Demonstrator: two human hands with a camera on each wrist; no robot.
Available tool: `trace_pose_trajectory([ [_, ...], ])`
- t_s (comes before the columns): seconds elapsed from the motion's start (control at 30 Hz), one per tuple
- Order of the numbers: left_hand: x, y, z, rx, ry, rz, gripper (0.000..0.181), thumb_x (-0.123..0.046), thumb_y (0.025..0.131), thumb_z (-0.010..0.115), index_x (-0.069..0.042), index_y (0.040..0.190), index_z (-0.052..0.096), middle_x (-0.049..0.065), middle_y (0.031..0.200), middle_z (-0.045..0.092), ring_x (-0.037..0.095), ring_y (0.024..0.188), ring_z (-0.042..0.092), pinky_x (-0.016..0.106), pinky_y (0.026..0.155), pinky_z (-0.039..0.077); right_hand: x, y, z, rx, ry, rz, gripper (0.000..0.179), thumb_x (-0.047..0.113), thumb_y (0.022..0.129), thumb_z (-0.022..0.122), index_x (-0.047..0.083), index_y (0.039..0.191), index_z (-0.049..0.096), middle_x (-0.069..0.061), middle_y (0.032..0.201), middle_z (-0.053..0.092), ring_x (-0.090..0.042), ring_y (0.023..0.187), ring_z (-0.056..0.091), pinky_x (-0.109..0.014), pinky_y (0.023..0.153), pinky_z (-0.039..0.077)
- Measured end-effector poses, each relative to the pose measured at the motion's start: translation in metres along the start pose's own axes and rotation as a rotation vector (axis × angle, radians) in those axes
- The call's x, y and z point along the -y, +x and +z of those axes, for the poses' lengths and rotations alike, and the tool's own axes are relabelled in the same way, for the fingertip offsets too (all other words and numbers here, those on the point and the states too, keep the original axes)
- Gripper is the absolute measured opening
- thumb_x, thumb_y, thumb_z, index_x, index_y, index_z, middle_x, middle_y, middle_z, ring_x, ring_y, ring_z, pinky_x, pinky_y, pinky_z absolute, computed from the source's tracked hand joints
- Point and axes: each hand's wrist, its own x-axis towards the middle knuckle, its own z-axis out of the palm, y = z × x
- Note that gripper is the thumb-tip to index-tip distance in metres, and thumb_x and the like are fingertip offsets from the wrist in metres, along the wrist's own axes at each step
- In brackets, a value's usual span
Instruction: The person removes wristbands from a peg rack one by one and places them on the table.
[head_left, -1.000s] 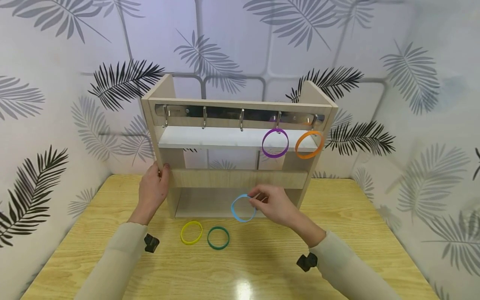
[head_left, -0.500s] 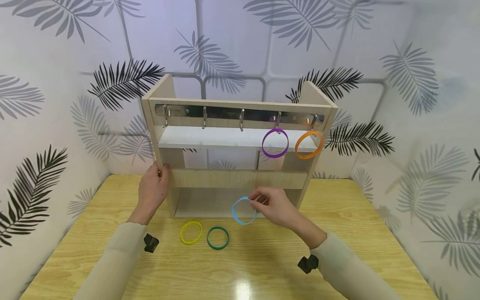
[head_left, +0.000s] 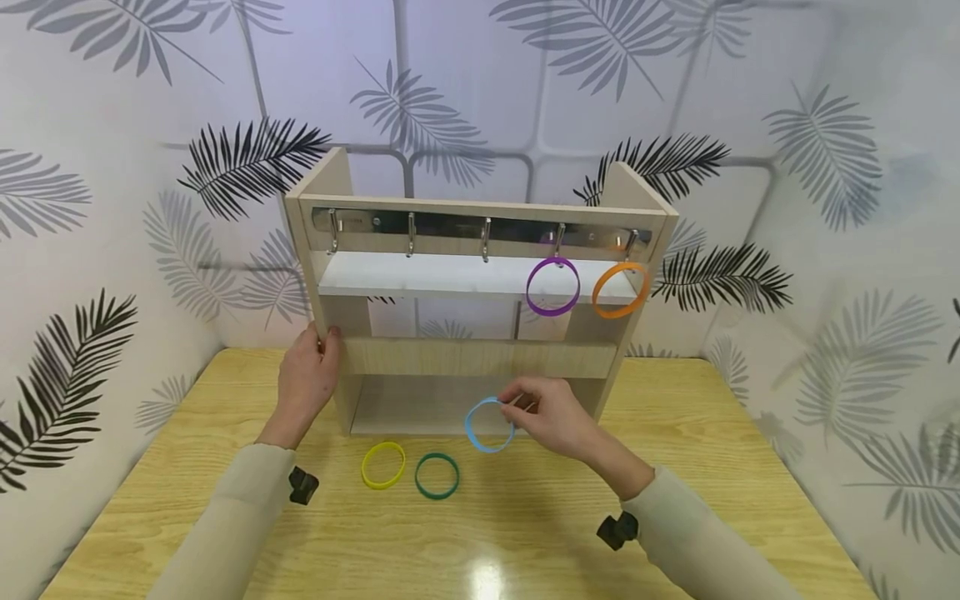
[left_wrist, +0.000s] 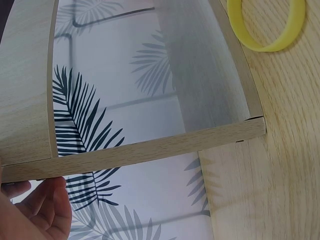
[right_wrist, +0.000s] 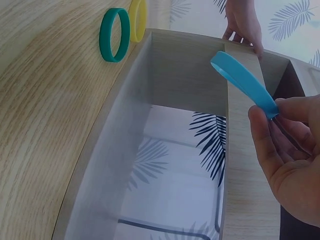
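In the head view my left hand [head_left: 306,377] grips the left side panel of a pale wooden shelf unit [head_left: 472,358]; in the left wrist view its fingers [left_wrist: 59,205] lie against the panel's outer face. My right hand [head_left: 553,414] pinches a light blue silicone wristband [head_left: 470,429] between thumb and fingertips, in front of the lower compartment. The right wrist view shows the blue band edge-on, tilted. A purple wristband [head_left: 551,312] and an orange wristband [head_left: 617,314] hang from the two rightmost hooks. A yellow wristband [head_left: 382,486] and a green wristband [head_left: 437,497] lie on the table.
A metal rail [head_left: 450,227] with several hooks runs across the unit's upper front. The three hooks left of the purple band carry nothing. The unit stands on a wood-grain table [head_left: 420,550], before a leaf-patterned wall [head_left: 465,100].
My right hand, pinching the blue wristband, has sunk slightly in the head view. The left hand keeps its hold on the side panel; the other wristbands stay put.
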Motion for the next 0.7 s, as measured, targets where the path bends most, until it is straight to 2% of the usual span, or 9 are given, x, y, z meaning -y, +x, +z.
trace_pose_trajectory([
  [0.27, -0.001, 0.0, 0.0, -0.001, 0.001, 0.004, 0.044, -0.035, 0.101, 0.034, 0.002, 0.108, 0.055, 0.02, 0.093, 0.059, 0.035, 0.077, 0.058, 0.048, 0.063, 0.044, -0.004, -0.002, 0.001, 0.013, 0.02, 0.022, 0.008, 0.007, 0.09, 0.064, 0.006, 0.097, 0.067, -0.002, 0.083, 0.067, -0.012, 0.07, 0.064, -0.027, 0.061, 0.052],
  [0.53, -0.001, 0.0, -0.001, -0.005, 0.002, 0.012, 0.043, -0.035, 0.101, 0.034, 0.002, 0.107, 0.055, 0.02, 0.093, 0.059, 0.035, 0.077, 0.058, 0.048, 0.063, 0.044, -0.008, -0.002, 0.003, 0.022, 0.024, 0.05, 0.008, 0.007, 0.09, 0.064, 0.005, 0.097, 0.067, -0.003, 0.082, 0.067, -0.019, 0.07, 0.065, -0.029, 0.059, 0.052],
  [0.7, 0.0, 0.0, 0.0, -0.007, 0.004, 0.011, 0.043, -0.035, 0.101, 0.034, 0.002, 0.109, 0.056, 0.019, 0.092, 0.059, 0.034, 0.077, 0.058, 0.047, 0.062, 0.044, -0.014, -0.004, 0.005, 0.04, 0.031, 0.081, 0.008, 0.008, 0.09, 0.064, 0.005, 0.097, 0.067, -0.002, 0.081, 0.067, -0.019, 0.071, 0.065, -0.028, 0.058, 0.051],
])
